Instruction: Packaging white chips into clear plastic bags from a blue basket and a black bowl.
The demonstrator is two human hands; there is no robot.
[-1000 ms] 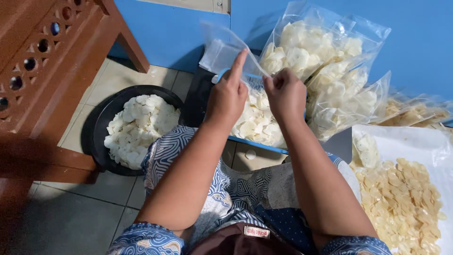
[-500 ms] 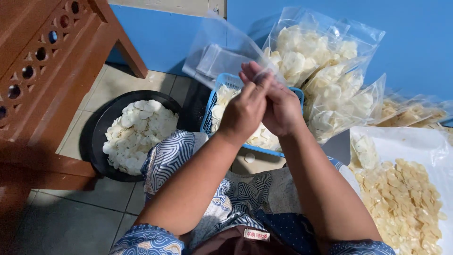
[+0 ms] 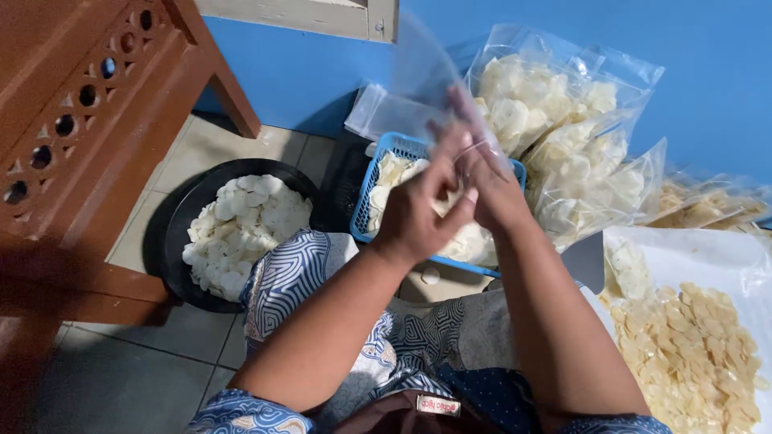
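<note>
I hold an empty clear plastic bag up above the blue basket, both hands at its mouth. My left hand and right hand are pressed together, fingers pinching the bag's edge. It looks thin, light and slippery, so I judge the rim is the place to grip. Left of the basket sits a black bowl of pale chips; behind the basket lean filled bags.

Light is dim and even, coming from above. Deep shadow pools under the wooden furniture at nine o'clock. Both hands and the clear plastic bag smear with motion blur; filled bags glint softly.
</note>
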